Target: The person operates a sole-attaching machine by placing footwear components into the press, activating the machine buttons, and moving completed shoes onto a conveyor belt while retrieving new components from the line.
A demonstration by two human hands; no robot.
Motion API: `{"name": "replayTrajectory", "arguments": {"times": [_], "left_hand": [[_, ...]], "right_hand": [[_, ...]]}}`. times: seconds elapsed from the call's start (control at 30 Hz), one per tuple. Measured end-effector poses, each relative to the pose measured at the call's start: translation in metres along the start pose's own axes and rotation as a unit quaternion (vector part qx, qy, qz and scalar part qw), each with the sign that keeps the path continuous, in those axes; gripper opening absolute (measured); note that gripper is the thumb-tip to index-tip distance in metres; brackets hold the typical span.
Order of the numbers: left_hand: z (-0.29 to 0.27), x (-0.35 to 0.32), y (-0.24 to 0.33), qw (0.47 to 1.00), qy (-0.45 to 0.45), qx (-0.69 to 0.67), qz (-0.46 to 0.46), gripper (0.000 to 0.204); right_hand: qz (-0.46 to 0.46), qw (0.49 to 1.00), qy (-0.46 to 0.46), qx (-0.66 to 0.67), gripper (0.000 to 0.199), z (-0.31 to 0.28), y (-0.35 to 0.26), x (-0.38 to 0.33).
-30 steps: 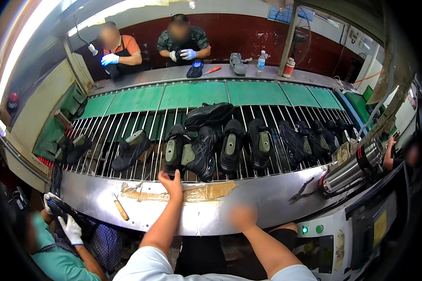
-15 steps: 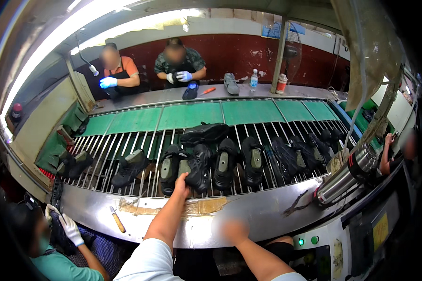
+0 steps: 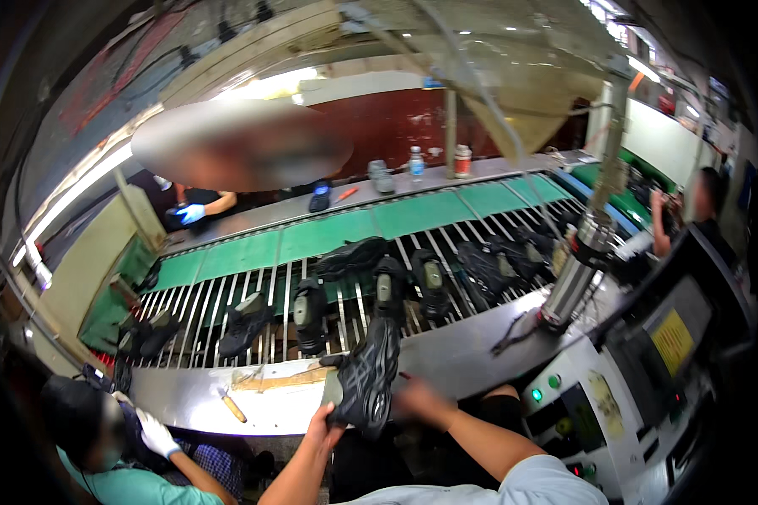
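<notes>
One blk sneaker is up in hand, in front of the bar conveyor, over the metal ledge & partly past that ledge's near edge. L hand has it: fingers closed round its near L side, gripping. Grey-olive bit shows along same side. R hand also in front of conveyor, just R of sneaker, but blurred: can't make out if its fingers are bent, straight or holding smth; contact w/ sneaker unclear too.

On conveyor, mid: one dark shoe, then two heel-up shoes to its R, w/ a crosswise shoe behind. Conveyor's R end: a bunch of shoes. Twd its L end: lone shoe, then more dark shoes farther L.

Ledge in front of conveyor: brown patch, wood-handled tool L of that. Conveyor's front R: steel flask & dark tool nr it; white control box closer in, green lamp lit.

Far side of conveyor: green panels, then bench w/ clear bottle, red-&-wht bottle, grey shoe. Conveyor's front L: co-worker in green top, wht glove. Behind conveyor, L: another person's blue-lit glove.
</notes>
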State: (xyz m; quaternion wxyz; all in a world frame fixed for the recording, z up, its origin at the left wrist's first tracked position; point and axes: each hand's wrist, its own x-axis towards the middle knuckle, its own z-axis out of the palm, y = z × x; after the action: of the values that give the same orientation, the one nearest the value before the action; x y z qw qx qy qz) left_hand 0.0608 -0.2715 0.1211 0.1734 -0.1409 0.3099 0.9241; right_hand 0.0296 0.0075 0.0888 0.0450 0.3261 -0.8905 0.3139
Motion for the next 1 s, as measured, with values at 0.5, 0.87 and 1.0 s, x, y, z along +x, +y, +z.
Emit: {"name": "replayTrajectory", "arguments": {"times": [0.5, 0.87, 1.0], "left_hand": [[0.230, -0.094, -0.223, 0.680, -0.571, 0.226, -0.401, 0.061], [0.145, -0.029, -0.347, 0.722, -0.393, 0.530, -0.208, 0.035], [0.153, -0.034, -0.349, 0.690, -0.393, 0.582, -0.175, 0.035]], "right_hand": [[0.241, 0.512, 0.684, 0.460, 0.085, -0.160, -0.203, -0.414], [0.705, 0.343, 0.557, -0.272, 0.111, -0.419, -0.234, -0.636], [0.808, 0.307, 0.456, -0.214, 0.111, -0.458, -0.176, -0.676]]}}
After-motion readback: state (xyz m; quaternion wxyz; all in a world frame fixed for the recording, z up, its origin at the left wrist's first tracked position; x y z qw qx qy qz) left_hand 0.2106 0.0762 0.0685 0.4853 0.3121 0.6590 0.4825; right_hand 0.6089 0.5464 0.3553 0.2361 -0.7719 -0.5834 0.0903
